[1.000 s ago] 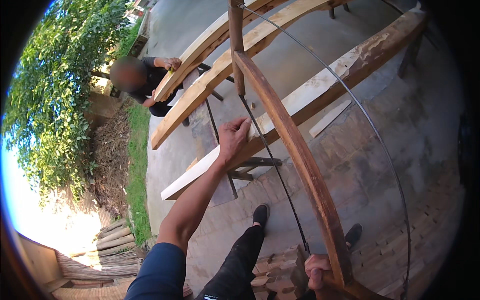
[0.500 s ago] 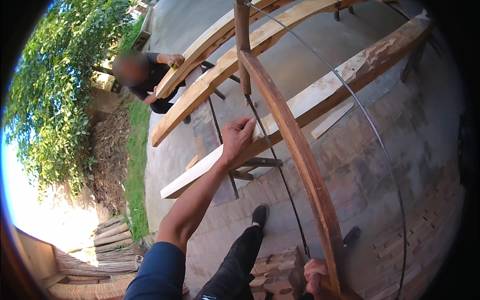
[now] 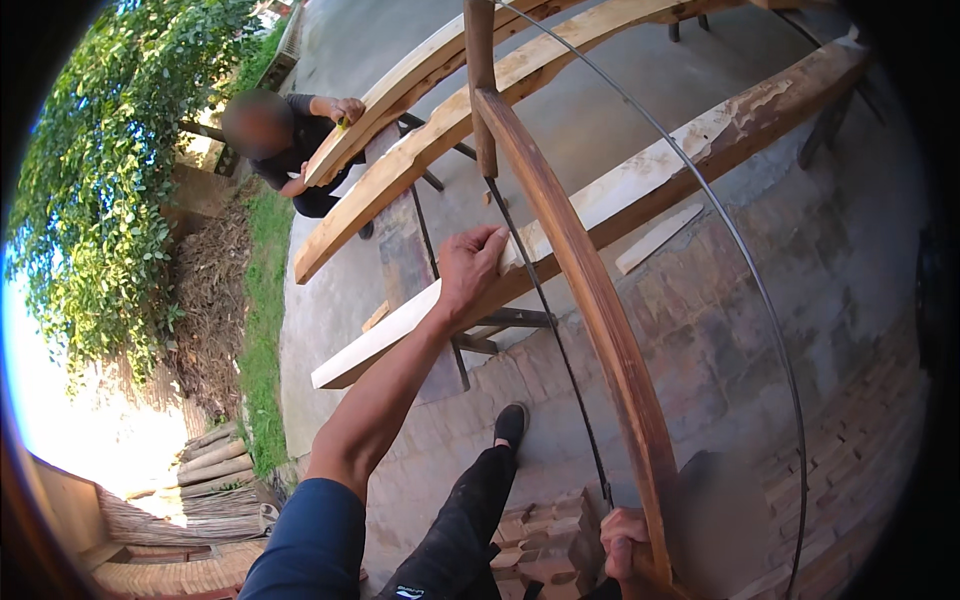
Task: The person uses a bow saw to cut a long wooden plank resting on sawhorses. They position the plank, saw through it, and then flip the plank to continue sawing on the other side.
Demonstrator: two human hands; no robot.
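Note:
A large wooden frame saw [image 3: 592,290] slants across the middle, its thin dark blade [image 3: 553,325] lying against a long timber beam [image 3: 605,195]. My right hand [image 3: 627,545], low in the view, is wrapped round the near end of the saw. Beside the blade, my left hand [image 3: 470,265] is closed on the beam's top edge, with its thumb close to the blade. Part of its fingers is hidden behind the hand. The saw's curved metal rod [image 3: 735,230] arches over to the right.
Two more beams [image 3: 430,145] lie farther off on trestles. A co-worker [image 3: 300,140] grips the far one at back left. Underfoot is brick and concrete paving [image 3: 660,365]. Stacked bricks [image 3: 540,540] stand near my leg. Grass [image 3: 265,330] and a leafy tree [image 3: 120,180] are at left.
The near end of the saw and my right hand have shifted slightly up and left in the view. My left hand stays on the beam. The whole scene has drifted slightly left.

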